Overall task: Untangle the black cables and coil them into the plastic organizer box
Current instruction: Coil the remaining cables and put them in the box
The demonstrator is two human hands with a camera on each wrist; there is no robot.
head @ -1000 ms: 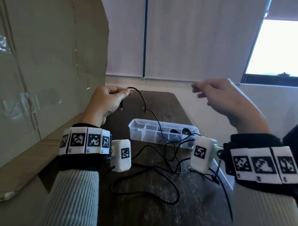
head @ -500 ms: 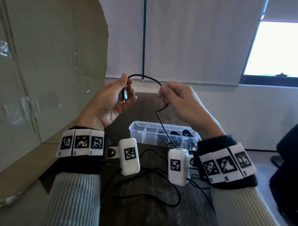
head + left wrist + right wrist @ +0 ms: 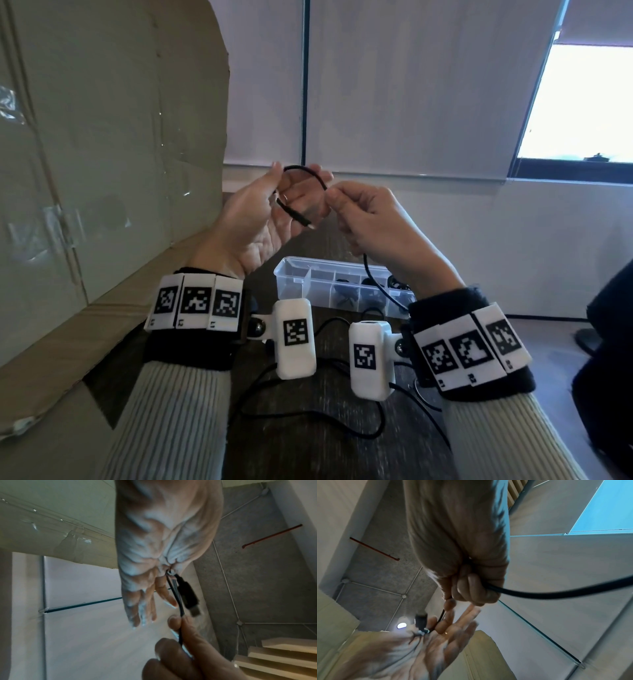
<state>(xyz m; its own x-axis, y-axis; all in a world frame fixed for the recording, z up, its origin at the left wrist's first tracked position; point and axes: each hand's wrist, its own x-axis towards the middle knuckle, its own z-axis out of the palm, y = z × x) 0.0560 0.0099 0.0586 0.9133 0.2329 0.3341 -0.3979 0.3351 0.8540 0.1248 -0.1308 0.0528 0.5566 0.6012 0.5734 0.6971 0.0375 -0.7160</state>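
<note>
The thin black cable (image 3: 310,173) arcs between my two hands, raised above the far end of the table. Its end, a black plug with a small metal tip (image 3: 297,216), lies across my left hand (image 3: 255,224), which is turned palm up with the fingers nearly straight; the cable passes between my thumb and fingers, though whether I am pinching it there I cannot tell. My right hand (image 3: 371,224) is curled, thumb and forefinger pinching the cable just right of the left fingertips, and the other fingers wrap the length that drops from the fist. From there it hangs down toward the clear plastic organizer box (image 3: 291,275), which sits on the dark wood table (image 3: 308,452) just beyond my wrists. Its divided compartments hold some dark coiled pieces toward the right. More black cable loops (image 3: 342,419) lie loose on the table nearer to me, below the white wrist cameras. A big sheet of brown cardboard (image 3: 113,137) stands along the left side.
</note>
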